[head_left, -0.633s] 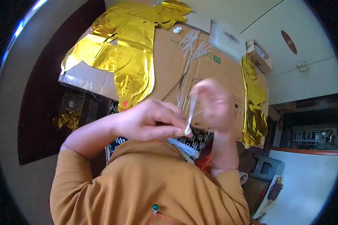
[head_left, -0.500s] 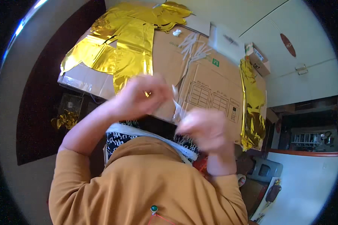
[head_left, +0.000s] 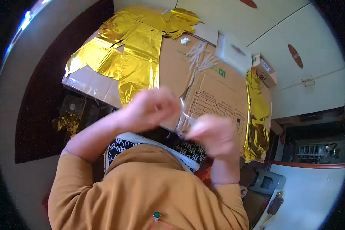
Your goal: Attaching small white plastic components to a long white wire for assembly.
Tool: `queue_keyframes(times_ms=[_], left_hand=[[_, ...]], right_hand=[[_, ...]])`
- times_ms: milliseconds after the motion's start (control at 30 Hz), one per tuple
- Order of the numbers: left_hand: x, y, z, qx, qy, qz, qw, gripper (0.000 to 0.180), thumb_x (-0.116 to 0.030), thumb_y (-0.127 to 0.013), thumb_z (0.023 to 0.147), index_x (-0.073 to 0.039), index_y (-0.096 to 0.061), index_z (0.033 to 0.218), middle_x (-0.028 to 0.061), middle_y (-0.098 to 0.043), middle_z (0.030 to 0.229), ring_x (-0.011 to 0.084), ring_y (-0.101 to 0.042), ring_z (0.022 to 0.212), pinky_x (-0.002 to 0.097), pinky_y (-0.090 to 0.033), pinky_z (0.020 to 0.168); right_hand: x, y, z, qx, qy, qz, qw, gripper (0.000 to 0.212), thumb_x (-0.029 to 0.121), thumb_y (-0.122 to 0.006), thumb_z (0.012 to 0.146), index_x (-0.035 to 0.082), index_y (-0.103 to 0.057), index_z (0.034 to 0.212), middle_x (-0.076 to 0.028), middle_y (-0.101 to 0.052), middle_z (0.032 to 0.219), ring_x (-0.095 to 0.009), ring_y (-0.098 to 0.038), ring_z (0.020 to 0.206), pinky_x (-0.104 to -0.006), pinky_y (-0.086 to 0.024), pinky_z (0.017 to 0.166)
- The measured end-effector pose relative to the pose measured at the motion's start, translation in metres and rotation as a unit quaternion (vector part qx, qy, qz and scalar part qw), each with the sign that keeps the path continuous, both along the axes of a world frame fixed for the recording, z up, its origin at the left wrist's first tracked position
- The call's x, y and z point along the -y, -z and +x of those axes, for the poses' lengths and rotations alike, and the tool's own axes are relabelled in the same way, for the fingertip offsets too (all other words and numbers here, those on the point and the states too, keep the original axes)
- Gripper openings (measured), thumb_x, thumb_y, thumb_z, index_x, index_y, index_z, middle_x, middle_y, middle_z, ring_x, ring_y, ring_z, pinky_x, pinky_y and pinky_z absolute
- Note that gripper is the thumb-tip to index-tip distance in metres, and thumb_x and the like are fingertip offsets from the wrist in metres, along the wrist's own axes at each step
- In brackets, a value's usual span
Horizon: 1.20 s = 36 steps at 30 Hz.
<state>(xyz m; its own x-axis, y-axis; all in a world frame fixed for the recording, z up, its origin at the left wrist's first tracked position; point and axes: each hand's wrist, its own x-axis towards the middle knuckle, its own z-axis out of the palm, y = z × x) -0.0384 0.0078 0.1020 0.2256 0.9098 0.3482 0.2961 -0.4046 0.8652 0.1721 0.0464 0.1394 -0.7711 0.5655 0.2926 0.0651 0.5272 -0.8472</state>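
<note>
My left hand (head_left: 154, 108) is raised over the near edge of the cardboard, its fingers curled in a pinch. Level with it and a little nearer to me, my right hand (head_left: 214, 134) is closed the same way. A thin whitish, half-clear strip (head_left: 187, 116) spans the gap between them, one end at each hand's fingertips. Motion blur hides the exact grip. Beyond the hands, several similar white strips (head_left: 203, 57) lie in a loose fan on the cardboard (head_left: 174, 63). Flat gold foil balloons (head_left: 142, 50) cover the cardboard's left and far side.
More gold foil (head_left: 257, 119) hangs along the cardboard's right edge. A small open carton (head_left: 265, 71) sits at the far right corner, beside pale cabinets (head_left: 287, 92). A crumpled white scrap (head_left: 184, 40) lies at the back. A grey plastic stool (head_left: 268, 180) stands low on the right.
The view has shifted slightly, so the cardboard sits a little lower. Both hands stay closed with the strip between them; the left hand has moved slightly right and nearer.
</note>
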Motion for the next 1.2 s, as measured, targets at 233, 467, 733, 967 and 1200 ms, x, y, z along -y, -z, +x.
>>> queue_keyframes(times_ms=[233, 467, 733, 967, 1200], left_hand=[[-0.003, -0.001, 0.003, 0.074, -0.057, -0.010, 0.996, 0.012, -0.005, -0.059, 0.086, 0.001, -0.066, 0.093, 0.0077, -0.060, 0.073, 0.0168, -0.056, 0.065, 0.0296, -0.044, 0.060], [0.000, -0.015, 0.008, 0.104, 0.000, -0.038, 0.994, 0.008, -0.005, -0.060, 0.084, 0.001, -0.065, 0.087, 0.0101, -0.059, 0.073, 0.0186, -0.056, 0.067, 0.0295, -0.044, 0.060], [0.014, -0.009, 0.014, 0.162, 0.035, -0.066, 0.984, 0.004, -0.001, -0.061, 0.079, -0.001, -0.064, 0.081, 0.0134, -0.060, 0.073, 0.0250, -0.058, 0.065, 0.0321, -0.045, 0.059], [0.010, -0.003, 0.021, 0.111, 0.163, -0.046, 0.979, 0.011, -0.003, -0.060, 0.085, 0.000, -0.065, 0.093, 0.0105, -0.062, 0.081, 0.0205, -0.061, 0.073, 0.0313, -0.047, 0.066], [0.007, 0.005, 0.028, 0.001, 0.144, -0.026, 0.989, 0.006, -0.003, -0.061, 0.081, 0.001, -0.063, 0.085, 0.0108, -0.057, 0.071, 0.0199, -0.057, 0.071, 0.0289, -0.044, 0.062]], right_hand=[[0.000, 0.006, 0.000, 0.012, -0.070, -0.033, 0.997, 0.008, 0.006, -0.056, 0.086, 0.003, -0.060, 0.079, -0.008, -0.059, 0.069, -0.017, -0.058, 0.063, -0.0294, -0.046, 0.058], [-0.009, 0.027, -0.003, 0.039, -0.030, 0.111, 0.993, 0.008, 0.010, -0.059, 0.086, 0.003, -0.061, 0.081, -0.010, -0.060, 0.072, -0.022, -0.061, 0.064, -0.0300, -0.047, 0.058], [-0.033, 0.051, 0.005, 0.059, 0.069, -0.006, 0.996, 0.011, 0.011, -0.057, 0.087, 0.002, -0.060, 0.081, -0.013, -0.059, 0.073, -0.021, -0.059, 0.064, -0.0299, -0.047, 0.060], [-0.033, 0.040, -0.006, 0.005, 0.047, -0.005, 0.999, 0.016, 0.018, -0.056, 0.088, 0.004, -0.059, 0.082, -0.012, -0.059, 0.075, -0.024, -0.060, 0.068, -0.0321, -0.046, 0.063], [-0.031, 0.024, -0.002, -0.096, 0.083, -0.067, 0.990, 0.016, 0.017, -0.055, 0.090, 0.003, -0.059, 0.082, -0.007, -0.059, 0.072, -0.013, -0.056, 0.066, -0.0287, -0.044, 0.060]])
